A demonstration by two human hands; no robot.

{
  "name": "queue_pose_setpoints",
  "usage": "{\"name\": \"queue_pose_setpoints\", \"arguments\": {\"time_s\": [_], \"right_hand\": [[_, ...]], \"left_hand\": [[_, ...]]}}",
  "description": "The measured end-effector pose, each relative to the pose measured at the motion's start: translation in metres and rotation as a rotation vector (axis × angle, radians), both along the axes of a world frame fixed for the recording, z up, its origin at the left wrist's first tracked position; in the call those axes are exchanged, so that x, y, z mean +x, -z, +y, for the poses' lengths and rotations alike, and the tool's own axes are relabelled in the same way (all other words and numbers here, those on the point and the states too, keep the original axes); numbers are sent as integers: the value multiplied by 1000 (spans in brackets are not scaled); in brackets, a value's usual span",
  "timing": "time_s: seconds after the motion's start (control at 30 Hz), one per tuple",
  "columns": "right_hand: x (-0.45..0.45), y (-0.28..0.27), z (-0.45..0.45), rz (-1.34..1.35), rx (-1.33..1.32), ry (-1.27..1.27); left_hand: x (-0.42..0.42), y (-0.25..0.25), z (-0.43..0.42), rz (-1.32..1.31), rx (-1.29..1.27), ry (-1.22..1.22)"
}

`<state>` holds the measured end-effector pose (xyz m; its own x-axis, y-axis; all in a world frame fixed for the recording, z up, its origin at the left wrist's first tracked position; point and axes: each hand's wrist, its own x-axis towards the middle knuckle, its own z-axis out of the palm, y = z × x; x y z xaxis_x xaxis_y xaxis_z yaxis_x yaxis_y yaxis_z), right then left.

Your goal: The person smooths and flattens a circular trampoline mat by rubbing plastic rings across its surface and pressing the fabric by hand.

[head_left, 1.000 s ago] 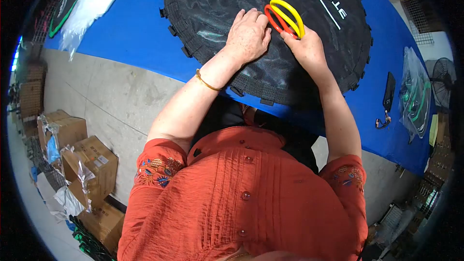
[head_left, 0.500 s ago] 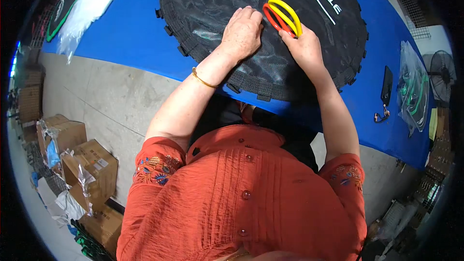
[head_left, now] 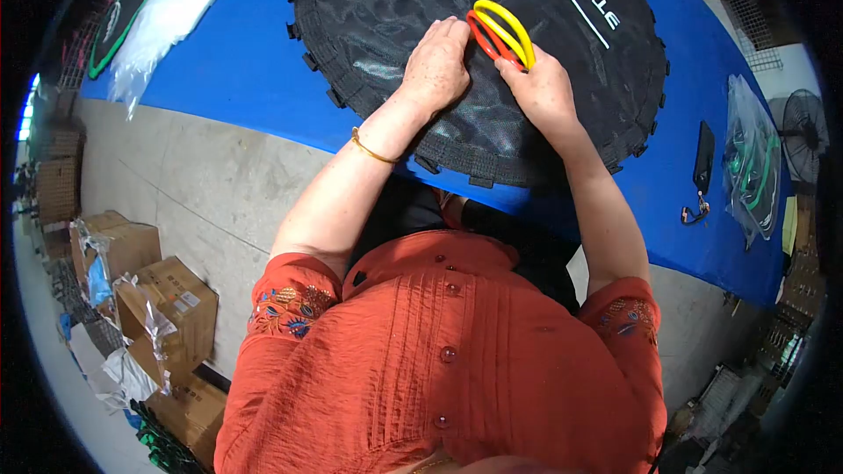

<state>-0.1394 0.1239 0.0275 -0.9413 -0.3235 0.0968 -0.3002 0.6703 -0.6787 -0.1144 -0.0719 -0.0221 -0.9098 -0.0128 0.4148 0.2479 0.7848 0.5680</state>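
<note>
A round black mesh mat point(head_left: 386, 0) with white lettering and short black webbing tabs round its edge lies on the blue table. My left hand point(head_left: 437, 66) rests on the mat, fingers bent and pressed together; its fingertips and anything in them are hidden. My right hand point(head_left: 543, 92) is closed on a pair of scissors point(head_left: 518, 28) with one yellow and one red loop handle. The loops point up and away from the palm, beside my left fingers. The blades are out of sight.
The blue table point(head_left: 219, 70) carries white plastic film point(head_left: 180, 13) at left. A black strap with a wired connector point(head_left: 702, 167) and a clear bag with green-edged pieces point(head_left: 751, 162) lie at right. Cardboard boxes point(head_left: 180, 298) stand on the floor at left; a fan point(head_left: 801, 127) is at far right.
My right hand and the scissors have shifted slightly left, nearer my left hand. My left hand stays nearly in place on the mat.
</note>
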Motion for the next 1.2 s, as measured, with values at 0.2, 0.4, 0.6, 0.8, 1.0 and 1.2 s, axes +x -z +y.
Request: {"name": "queue_pose_setpoints", "arguments": {"time_s": [0.2, 0.4, 0.6, 0.8, 1.0, 1.2], "right_hand": [[14, 0, 1, -34, -29, -20], [16, -2, -8, -41, -2, -29], [17, -7, -20, -57, -26, -54], [17, -1, -20, -55, -75, -89], [18, 8, -21, -28, -30, -87], [8, 0, -27, -33, -1, -41]], "left_hand": [[13, -7, 1, 55, -185, -331], [11, 0, -11, 102, -105, -261], [13, -6, -13, 21, -63, -254], [14, -4, -12, 55, -22, -274], [12, -3, -14, 93, -30, -274], [13, -1, -13, 114, -2, -290]]}}
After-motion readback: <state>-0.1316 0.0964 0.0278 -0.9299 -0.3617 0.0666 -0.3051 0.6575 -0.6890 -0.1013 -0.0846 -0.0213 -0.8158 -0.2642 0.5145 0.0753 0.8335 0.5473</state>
